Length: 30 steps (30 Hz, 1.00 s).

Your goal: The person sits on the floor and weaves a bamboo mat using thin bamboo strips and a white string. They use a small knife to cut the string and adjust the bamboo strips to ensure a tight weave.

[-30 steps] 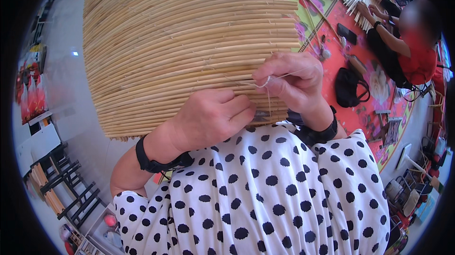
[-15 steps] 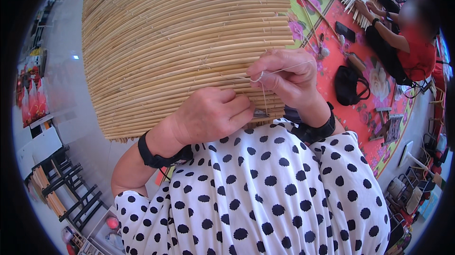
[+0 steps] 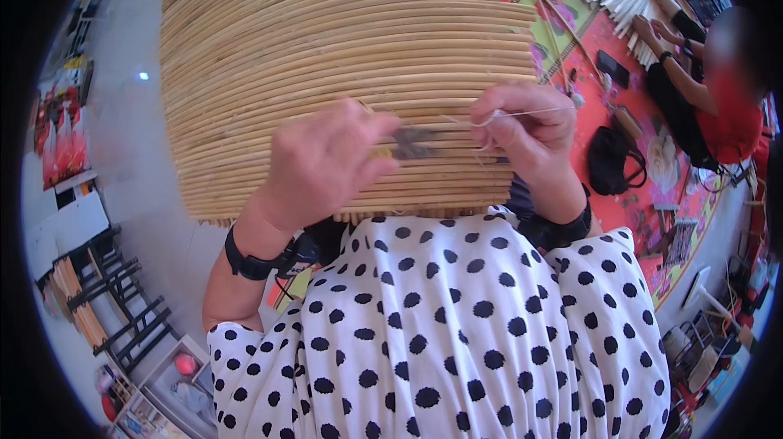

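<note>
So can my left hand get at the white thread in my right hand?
Probably yes: your left hand, holding a blurred grey tool, is left of the white thread, and nothing seems to block the way across the stick mat.

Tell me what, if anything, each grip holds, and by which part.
Right grip: a white thread, pinched partway along between thumb and forefinger. Left grip: a grey-bladed tool, seemingly by its yellowish end; blur hides the exact contact.
</note>
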Available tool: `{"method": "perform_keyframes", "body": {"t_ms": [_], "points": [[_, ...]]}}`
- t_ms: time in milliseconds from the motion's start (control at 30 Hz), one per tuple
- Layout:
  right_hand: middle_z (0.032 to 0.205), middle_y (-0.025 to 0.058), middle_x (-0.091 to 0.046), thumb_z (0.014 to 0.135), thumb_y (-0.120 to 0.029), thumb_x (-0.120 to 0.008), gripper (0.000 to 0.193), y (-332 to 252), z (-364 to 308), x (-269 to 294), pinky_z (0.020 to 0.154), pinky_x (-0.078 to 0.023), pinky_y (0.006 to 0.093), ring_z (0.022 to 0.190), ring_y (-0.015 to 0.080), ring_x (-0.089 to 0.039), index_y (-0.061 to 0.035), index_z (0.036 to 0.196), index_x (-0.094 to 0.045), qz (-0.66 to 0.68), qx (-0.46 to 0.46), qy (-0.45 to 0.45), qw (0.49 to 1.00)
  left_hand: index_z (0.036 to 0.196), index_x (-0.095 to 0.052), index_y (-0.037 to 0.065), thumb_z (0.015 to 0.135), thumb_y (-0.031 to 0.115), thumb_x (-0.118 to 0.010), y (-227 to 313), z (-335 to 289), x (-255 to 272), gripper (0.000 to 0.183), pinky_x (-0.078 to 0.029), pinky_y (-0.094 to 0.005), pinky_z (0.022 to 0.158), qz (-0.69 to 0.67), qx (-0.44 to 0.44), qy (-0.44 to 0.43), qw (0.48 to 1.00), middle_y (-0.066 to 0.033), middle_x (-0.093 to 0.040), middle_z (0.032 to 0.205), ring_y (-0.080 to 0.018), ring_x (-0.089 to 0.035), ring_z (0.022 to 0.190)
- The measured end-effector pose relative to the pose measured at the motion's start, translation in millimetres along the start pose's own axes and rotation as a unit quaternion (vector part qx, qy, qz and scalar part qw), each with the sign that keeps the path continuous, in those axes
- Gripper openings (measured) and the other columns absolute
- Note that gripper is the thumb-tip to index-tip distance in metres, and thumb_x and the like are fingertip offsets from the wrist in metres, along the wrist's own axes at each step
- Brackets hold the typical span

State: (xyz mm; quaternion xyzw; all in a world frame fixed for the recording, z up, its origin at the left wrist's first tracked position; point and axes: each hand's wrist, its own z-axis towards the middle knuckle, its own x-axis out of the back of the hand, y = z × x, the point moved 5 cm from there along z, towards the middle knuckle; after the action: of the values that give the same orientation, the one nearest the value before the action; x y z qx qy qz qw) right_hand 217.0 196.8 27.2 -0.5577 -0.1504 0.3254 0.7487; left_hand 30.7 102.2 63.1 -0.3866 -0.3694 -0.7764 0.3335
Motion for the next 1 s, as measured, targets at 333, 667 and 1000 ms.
{"method": "perform_keyframes", "body": {"t_ms": [333, 667, 1000], "points": [[0.075, 0.0083, -0.067, 0.079, 0.003, -0.069, 0.013, -0.8, 12.7, -26.4, 0.054, -0.048, 0.0236, 0.061, 0.0121, -0.062, -0.0006, 0.091, -0.071, -0.245, -0.014, -0.092, 0.965, 0.108, -0.064, 0.009, 0.068, -0.001, -0.078, -19.0, -22.1, 16.6, 0.044, -0.05, -0.0263, 0.056, -0.242, 0.221, 0.043, 0.944, -0.005, -0.067, 0.091, -0.0122, -0.062, 0.067], [0.061, 0.0096, -0.053, 0.073, 0.0, -0.072, 0.01, 6.4, 11.2, -30.0, 0.048, -0.039, 0.0317, 0.051, 0.021, -0.052, -0.0008, 0.081, -0.066, -0.277, -0.005, -0.131, 0.952, 0.099, -0.065, 0.01, 0.058, 0.005, -0.078, 17.3, 23.4, -15.5, 0.043, -0.044, -0.034, 0.048, -0.123, 0.051, 0.093, 0.987, -0.0041, -0.054, 0.073, -0.0209, -0.058, 0.059], [0.067, 0.0112, -0.064, 0.071, -0.005, -0.075, 0.015, 11.5, 8.9, -29.5, 0.051, -0.048, 0.0346, 0.055, 0.0272, -0.062, -0.0051, 0.085, -0.068, -0.315, -0.001, -0.108, 0.943, 0.096, -0.057, 0.005, 0.071, -0.007, -0.068, 7.5, 23.3, -17.5, 0.03, -0.049, -0.0318, 0.056, -0.158, 0.122, 0.081, 0.977, -0.0078, -0.057, 0.081, -0.0224, -0.061, 0.064]]}}
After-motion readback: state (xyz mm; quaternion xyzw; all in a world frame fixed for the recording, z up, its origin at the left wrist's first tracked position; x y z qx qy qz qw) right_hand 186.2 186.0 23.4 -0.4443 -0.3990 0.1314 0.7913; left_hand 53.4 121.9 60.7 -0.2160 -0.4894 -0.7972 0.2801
